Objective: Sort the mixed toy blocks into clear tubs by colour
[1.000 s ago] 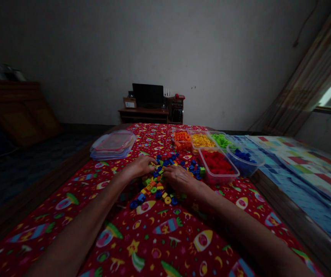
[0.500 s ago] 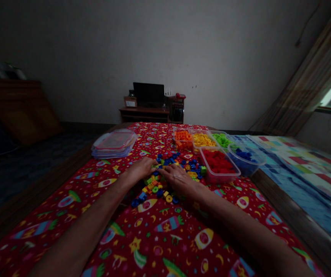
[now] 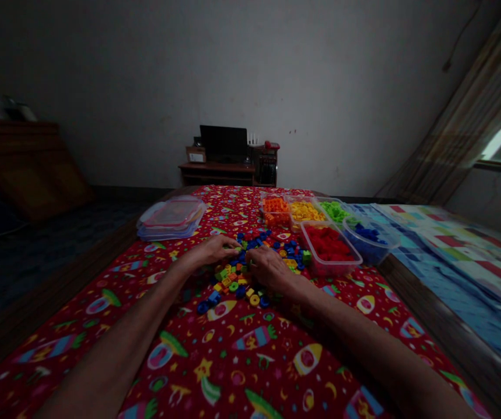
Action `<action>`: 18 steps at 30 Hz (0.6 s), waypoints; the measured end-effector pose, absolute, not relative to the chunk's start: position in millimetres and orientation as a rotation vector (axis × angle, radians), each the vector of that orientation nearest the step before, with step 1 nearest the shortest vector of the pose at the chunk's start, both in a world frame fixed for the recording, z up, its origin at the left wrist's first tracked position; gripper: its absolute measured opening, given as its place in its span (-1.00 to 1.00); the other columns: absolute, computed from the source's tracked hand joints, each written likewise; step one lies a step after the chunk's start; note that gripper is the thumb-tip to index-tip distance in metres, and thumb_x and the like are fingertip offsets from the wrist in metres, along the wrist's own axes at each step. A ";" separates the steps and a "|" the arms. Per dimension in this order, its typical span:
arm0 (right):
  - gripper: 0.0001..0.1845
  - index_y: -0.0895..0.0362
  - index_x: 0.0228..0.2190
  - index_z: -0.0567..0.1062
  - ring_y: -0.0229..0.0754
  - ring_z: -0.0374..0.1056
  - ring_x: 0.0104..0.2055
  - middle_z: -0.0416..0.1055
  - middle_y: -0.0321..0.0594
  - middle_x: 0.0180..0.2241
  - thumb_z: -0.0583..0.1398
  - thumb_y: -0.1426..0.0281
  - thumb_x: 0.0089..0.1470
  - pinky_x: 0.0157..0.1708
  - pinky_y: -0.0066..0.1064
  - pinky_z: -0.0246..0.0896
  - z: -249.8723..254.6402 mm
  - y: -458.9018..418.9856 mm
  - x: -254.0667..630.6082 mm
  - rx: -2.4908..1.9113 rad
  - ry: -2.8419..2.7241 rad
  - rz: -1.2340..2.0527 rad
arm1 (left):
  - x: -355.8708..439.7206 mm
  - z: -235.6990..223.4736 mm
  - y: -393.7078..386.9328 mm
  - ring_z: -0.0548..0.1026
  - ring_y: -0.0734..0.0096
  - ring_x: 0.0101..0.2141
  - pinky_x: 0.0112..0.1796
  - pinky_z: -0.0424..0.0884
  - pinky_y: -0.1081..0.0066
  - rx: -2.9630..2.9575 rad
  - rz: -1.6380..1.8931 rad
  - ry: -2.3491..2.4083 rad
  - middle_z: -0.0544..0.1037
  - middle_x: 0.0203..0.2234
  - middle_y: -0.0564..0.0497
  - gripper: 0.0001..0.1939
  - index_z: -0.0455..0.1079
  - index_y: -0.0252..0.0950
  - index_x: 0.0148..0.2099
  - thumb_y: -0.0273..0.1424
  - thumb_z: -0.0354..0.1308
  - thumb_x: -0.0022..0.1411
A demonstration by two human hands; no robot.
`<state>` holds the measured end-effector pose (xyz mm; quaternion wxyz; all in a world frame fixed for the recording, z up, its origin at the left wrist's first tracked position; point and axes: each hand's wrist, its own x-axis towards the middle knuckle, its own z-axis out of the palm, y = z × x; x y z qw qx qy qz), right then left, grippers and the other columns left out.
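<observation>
Mixed blocks [image 3: 234, 276], between left hand [image 3: 216, 250] and right hand [image 3: 268, 266]

1. Printed cloth [image 3: 228, 372] over the counter [image 3: 442, 326]: matt fabric.
2. Counter's bare right edge: dark wood, faintly shiny.
3. Loose blocks [image 3: 233, 286] at mid-counter: smooth, hard-looking plastic.
4. Tubs [image 3: 336, 267] toward the right edge: clear, thin plastic, glossy rims.
5. Stacked lids [image 3: 171, 215] by the left edge: translucent, smooth plastic.
6. Cabinet [image 3: 27, 174]: wood, dull sheen.
7. Curtain [image 3: 446, 134]: matt, folded cloth.
</observation>
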<state>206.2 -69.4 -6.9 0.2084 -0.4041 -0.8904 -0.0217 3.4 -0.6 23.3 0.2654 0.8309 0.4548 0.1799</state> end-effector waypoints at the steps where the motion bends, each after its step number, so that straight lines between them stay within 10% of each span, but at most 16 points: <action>1: -0.79 0.19 -0.23 0.37 -0.19 0.21 -0.32 0.39 -0.17 -0.36 0.07 0.58 0.06 -0.33 -0.43 0.01 -6.2 -70.7 208.3 -1.101 -2.451 -0.041 | 3.1 23.0 0.0 0.52 0.24 -0.41 -0.38 0.38 0.42 2.229 0.511 1.240 0.62 -0.44 0.00 -0.63 0.57 -0.25 -0.26 -0.15 0.15 -0.06; 18: -0.61 0.21 -0.03 0.39 -0.24 0.31 -0.41 0.46 -0.22 -0.40 0.17 0.40 0.08 -0.40 -0.48 0.08 10.5 -69.8 201.3 -1.208 -2.042 0.436 | 34.7 4.5 -16.6 0.30 0.17 0.14 0.06 0.28 0.29 2.002 0.930 1.203 0.38 0.12 -0.07 -0.44 0.36 -0.20 0.11 -0.01 -0.02 0.18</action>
